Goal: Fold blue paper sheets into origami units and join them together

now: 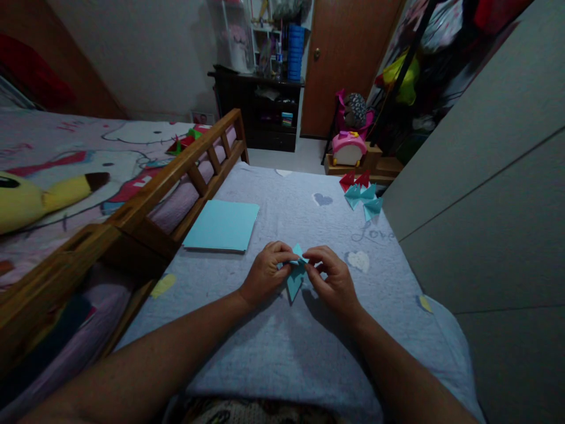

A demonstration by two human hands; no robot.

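Between my two hands is a folded light-blue paper piece (295,283), narrow and pointed at its lower end. My left hand (270,268) pinches its left side, thumb and index finger together near the middle. On the other side, my right hand (329,272) grips the upper right part of the paper with thumb and fingertips. A small flap sticks up between the fingertips of both hands. My fingers cover part of the folds. Up and to the left lies a stack of light-blue square paper sheets (223,225).
Light-blue folded paper pieces (364,198) and red folded ones (348,180) stand at the far right of the cloth-covered surface (291,194). A wooden rail (176,171) borders the left, beside a bed with a yellow plush toy (48,200). A pale panel (494,206) rises on the right.
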